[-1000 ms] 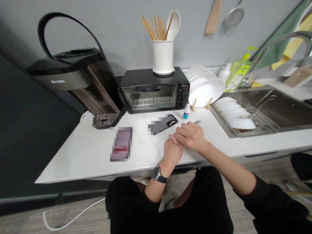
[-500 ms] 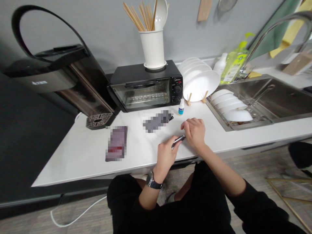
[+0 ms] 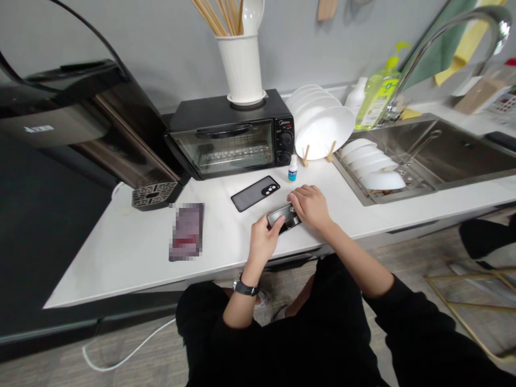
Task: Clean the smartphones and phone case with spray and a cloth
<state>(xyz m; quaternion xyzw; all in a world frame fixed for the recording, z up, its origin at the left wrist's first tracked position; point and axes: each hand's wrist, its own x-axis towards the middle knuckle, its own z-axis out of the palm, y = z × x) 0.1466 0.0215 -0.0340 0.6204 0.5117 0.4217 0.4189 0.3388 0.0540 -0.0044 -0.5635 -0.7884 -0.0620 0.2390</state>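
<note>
A phone with a dark, glossy face is held low over the counter's front part, slightly tilted. My left hand is closed around its left end, thumb on top. Over the right end curl the fingers of my right hand, covering that part; their tips are partly hidden. Just behind lies a black-edged phone case with a camera cutout. A small white bottle with a blue label stands beyond my right hand. Farther left, a dark, purplish flat rectangular thing, blurred out, lies on the counter.
Behind the case stands a black toaster oven with a white utensil holder on top. Plates fill a rack beside it. At right is a sink with bowls. A tall dark dispenser stands left.
The phone has turned from edge-on to show its broad face. My right hand now lies over its right end. The view has shifted a little, moving the counter things left and up.
</note>
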